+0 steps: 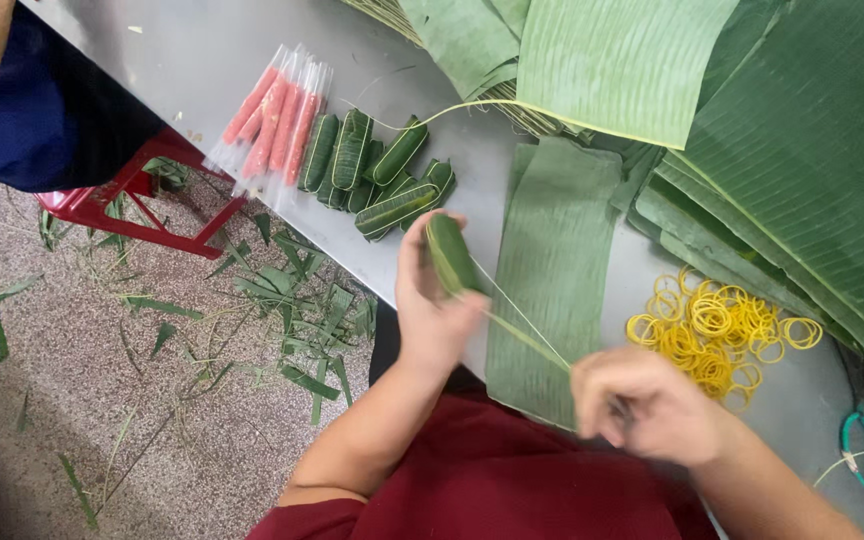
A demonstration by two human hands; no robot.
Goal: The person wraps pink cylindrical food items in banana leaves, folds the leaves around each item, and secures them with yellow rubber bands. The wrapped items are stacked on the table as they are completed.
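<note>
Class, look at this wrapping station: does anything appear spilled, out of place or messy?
Yes. Green leaf trimmings lie scattered over the speckled floor beside the red plastic stool. On the grey metal table, the yellow rubber bands sprawl in a loose pile.

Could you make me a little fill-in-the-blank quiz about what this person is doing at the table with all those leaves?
1. The left hand holds a small roll wrapped in a ____ leaf.
2. The right hand pulls a thin ____ that runs from the roll.
3. The loose pile of rubber bands on the table is ____ in colour.
4. The stool on the floor is ____.

Missing words: green; strip; yellow; red
</note>
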